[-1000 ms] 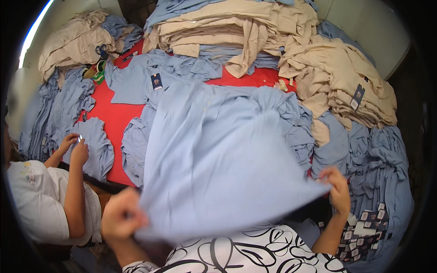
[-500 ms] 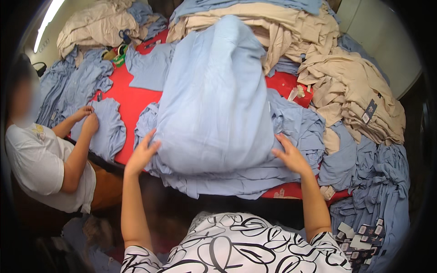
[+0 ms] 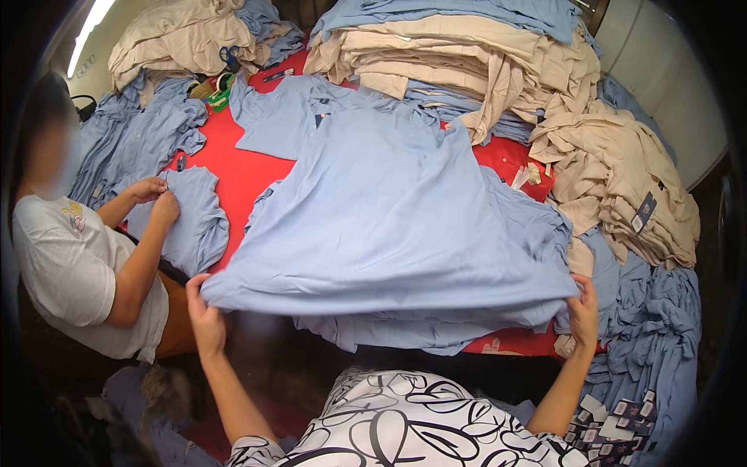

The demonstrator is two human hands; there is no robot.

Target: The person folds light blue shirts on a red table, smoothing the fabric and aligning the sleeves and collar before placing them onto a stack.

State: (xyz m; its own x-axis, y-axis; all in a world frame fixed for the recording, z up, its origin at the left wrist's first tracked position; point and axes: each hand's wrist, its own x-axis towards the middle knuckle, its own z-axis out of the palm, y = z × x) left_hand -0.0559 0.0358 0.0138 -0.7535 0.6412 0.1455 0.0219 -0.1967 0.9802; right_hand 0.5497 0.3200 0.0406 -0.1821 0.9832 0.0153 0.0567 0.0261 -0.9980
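A light blue shirt [image 3: 381, 210] is stretched wide before me, its near hem pulled taut between my hands. My left hand [image 3: 205, 311] pinches the hem's left corner, and my right hand [image 3: 582, 307] pinches the right corner. The far part of the shirt lies on the table, where a sleeve [image 3: 272, 117] and buttons show. Beneath the raised hem, more blue shirts [image 3: 373, 333] lie in a layer on the red tabletop [image 3: 222, 148].
On the left a person [image 3: 85, 265] handles a blue garment [image 3: 191, 218]. Beige and blue folded stacks [image 3: 451, 58] stand at the back, with a beige tagged pile [image 3: 622, 179] at right. Blue garments with tags [image 3: 622, 424] hang at lower right. Scissors [image 3: 229, 56] lie far left.
My hands have moved apart and gripped the hem corners. The shirt, previously bulging upward, has spread out flat and wide. The whole view has shifted slightly.
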